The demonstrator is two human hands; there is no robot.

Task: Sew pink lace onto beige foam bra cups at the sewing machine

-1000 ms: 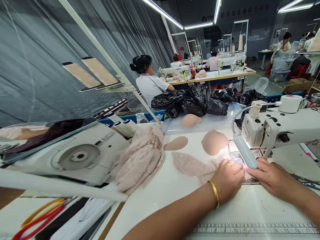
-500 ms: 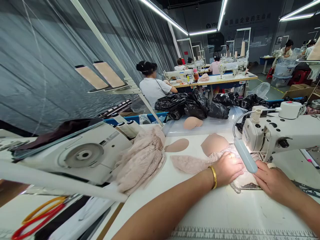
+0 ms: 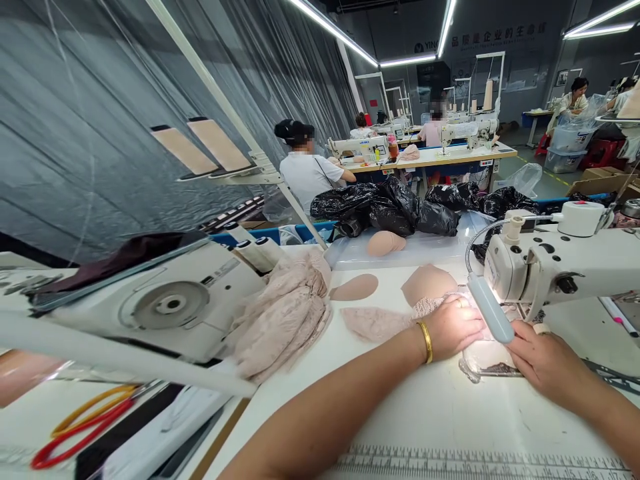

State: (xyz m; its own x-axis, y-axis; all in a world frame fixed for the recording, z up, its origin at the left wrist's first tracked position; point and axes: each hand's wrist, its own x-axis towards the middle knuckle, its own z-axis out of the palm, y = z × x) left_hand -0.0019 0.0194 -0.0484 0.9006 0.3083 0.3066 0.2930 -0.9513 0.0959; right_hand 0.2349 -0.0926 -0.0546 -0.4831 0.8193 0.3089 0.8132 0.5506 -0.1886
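Note:
My left hand (image 3: 454, 327) rests by the needle area with its fingers closed on beige lace fabric (image 3: 424, 308), part of which trails out to its left. Across from it, my right hand (image 3: 545, 357) has its fingers drawn together close to the sewing machine (image 3: 520, 260). A grey lamp head (image 3: 490, 310) covers the right fingertips and whatever they hold. Light falls on the pale cloth between both hands. Behind the left hand lies a smooth beige bra cup (image 3: 429, 285). A flat lace piece (image 3: 375, 323) is beside the left wrist.
Heaped lace pieces (image 3: 285, 313) lie left, near a beige oval pad (image 3: 356, 287). Stacked pads (image 3: 386, 243) and black plastic bags (image 3: 390, 207) sit behind. Red-and-orange-handled scissors (image 3: 85, 427) are lower left; a ruler strip (image 3: 475, 461) runs along the front. Co-workers sit farther back.
My left hand has shifted very slightly left, still at the fabric. My right hand stays nearly in place. The whole view has moved a little.

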